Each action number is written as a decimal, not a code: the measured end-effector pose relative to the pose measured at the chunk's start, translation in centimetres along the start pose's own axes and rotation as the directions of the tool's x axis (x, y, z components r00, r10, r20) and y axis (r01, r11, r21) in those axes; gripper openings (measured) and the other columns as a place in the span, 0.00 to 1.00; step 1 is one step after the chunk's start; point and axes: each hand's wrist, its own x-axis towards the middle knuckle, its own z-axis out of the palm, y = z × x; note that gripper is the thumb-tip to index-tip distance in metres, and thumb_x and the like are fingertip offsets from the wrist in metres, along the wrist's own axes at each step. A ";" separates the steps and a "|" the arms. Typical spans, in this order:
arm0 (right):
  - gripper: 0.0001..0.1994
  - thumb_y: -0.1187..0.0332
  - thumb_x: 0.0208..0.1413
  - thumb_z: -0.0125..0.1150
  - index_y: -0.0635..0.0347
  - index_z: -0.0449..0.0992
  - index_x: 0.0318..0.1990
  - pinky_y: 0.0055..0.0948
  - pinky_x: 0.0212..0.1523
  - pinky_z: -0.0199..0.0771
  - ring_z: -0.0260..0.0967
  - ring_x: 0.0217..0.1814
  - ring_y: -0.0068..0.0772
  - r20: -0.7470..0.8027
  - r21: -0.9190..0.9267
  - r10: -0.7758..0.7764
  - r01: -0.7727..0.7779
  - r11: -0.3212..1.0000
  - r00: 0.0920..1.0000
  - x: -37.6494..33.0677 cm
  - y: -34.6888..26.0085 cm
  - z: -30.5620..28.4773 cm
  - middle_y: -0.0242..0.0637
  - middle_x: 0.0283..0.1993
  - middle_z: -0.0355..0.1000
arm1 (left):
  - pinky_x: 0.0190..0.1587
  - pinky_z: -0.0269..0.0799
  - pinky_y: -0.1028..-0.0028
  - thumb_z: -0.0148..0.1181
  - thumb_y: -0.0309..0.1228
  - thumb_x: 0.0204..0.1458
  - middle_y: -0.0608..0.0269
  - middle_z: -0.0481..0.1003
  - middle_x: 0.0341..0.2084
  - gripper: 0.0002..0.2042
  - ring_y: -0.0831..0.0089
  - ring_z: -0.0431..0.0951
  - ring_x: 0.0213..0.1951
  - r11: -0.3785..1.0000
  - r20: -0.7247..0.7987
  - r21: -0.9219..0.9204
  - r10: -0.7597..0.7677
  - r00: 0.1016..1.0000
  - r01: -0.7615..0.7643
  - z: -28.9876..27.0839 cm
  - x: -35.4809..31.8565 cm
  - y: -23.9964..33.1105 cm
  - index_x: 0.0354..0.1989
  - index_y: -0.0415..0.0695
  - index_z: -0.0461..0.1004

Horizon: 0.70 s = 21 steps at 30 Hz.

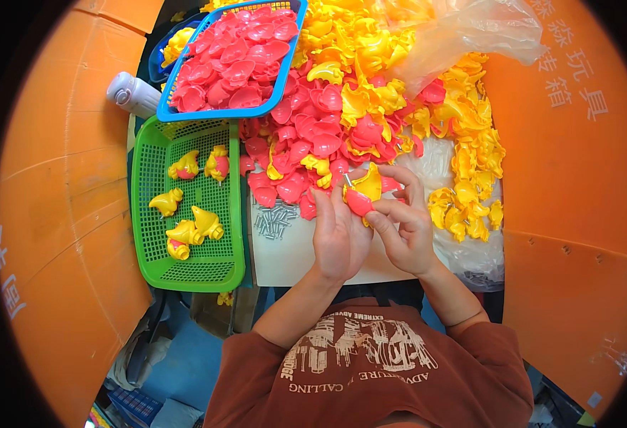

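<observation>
Above the white work surface [292,257], a small toy piece with a yellow plastic shell and a red plastic half [360,202] sits between my hands. A short metal pin [348,180] sticks up at its left edge. My left hand [342,242], palm turned up, cradles the piece with its fingers partly hidden behind it. From the right, my right hand [410,232] grips it with thumb and fingers. Just beyond lies a heap of red plastic shells [313,135]. Loose metal pins [275,220] are piled left of my left hand.
On the left, a green basket [238,264] holds several yellow-and-red pieces. A blue basket [283,96] full of red shells overlaps its far end, beside a white bottle [134,94]. Yellow shells [463,192] and clear plastic bags [470,36] lie right and far. Orange panels [570,178] flank both sides.
</observation>
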 end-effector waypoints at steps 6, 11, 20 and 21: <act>0.06 0.72 0.41 0.66 0.61 0.77 0.29 0.47 0.61 0.52 0.53 0.62 0.56 0.015 -0.243 -0.225 0.222 0.944 0.974 0.2 -0.4 -0.5 0.49 0.55 0.63 | 0.58 0.56 0.64 0.20 0.57 0.59 0.55 0.61 0.54 0.34 0.64 0.65 0.53 0.999 0.007 0.011 -0.038 0.999 0.038 -0.2 -0.2 0.1 0.61 0.40 0.52; 0.07 0.72 0.40 0.67 0.60 0.77 0.30 0.48 0.60 0.52 0.53 0.61 0.57 0.016 -0.253 -0.255 0.251 0.934 0.967 0.0 -0.4 -0.6 0.49 0.55 0.62 | 0.54 0.62 0.66 0.22 0.52 0.61 0.57 0.65 0.51 0.29 0.67 0.68 0.49 0.998 -0.032 0.008 -0.057 0.998 0.057 0.0 -0.2 0.1 0.60 0.41 0.53; 0.08 0.71 0.41 0.67 0.57 0.78 0.31 0.47 0.59 0.53 0.54 0.59 0.55 0.022 -0.230 -0.272 0.270 0.935 0.962 -0.2 0.4 -0.9 0.47 0.54 0.63 | 0.53 0.63 0.67 0.27 0.41 0.64 0.57 0.66 0.51 0.22 0.68 0.69 0.49 0.963 -0.108 -0.194 -0.209 0.972 0.185 0.0 0.5 0.3 0.58 0.41 0.57; 0.08 0.71 0.41 0.67 0.58 0.78 0.31 0.49 0.60 0.51 0.54 0.60 0.56 0.025 -0.224 -0.251 0.251 0.942 0.968 -0.2 0.4 -1.0 0.49 0.54 0.62 | 0.53 0.63 0.67 0.27 0.41 0.64 0.57 0.66 0.51 0.22 0.68 0.69 0.49 0.963 -0.110 -0.196 -0.210 0.971 0.186 -0.1 0.5 0.1 0.58 0.41 0.57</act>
